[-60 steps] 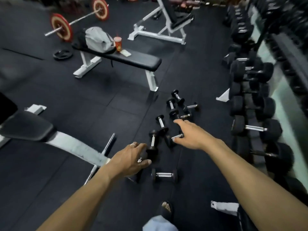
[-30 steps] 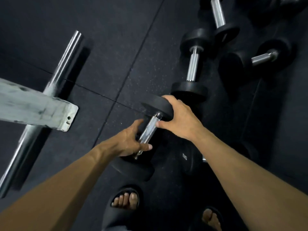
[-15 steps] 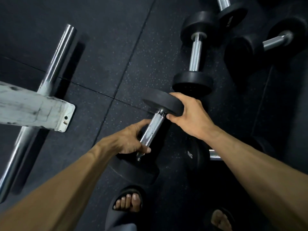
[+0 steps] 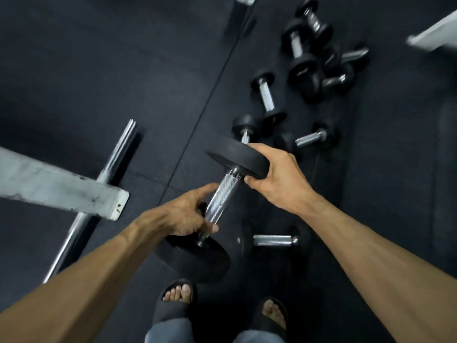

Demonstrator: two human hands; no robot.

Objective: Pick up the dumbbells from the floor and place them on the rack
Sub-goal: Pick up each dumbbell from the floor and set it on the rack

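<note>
Your left hand (image 4: 181,215) has its grip wrapped round the dumbbell (image 4: 223,196) handle, your right hand (image 4: 277,179) clamps its upper head, tilted above the floor (image 4: 123,70), other dumbbells (image 4: 268,97) lying beyond.

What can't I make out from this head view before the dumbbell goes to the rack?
- The rack: outside the frame, so its free slots cannot be judged.
- Weight marking on the held dumbbell: none readable; the right hand covers part of the upper plate.
- Left hand fingers: wrapped behind the handle, hidden.
- Dumbbell lying by the feet: its near plate merges with the dark floor.
- Far dumbbells: blurred.
</note>
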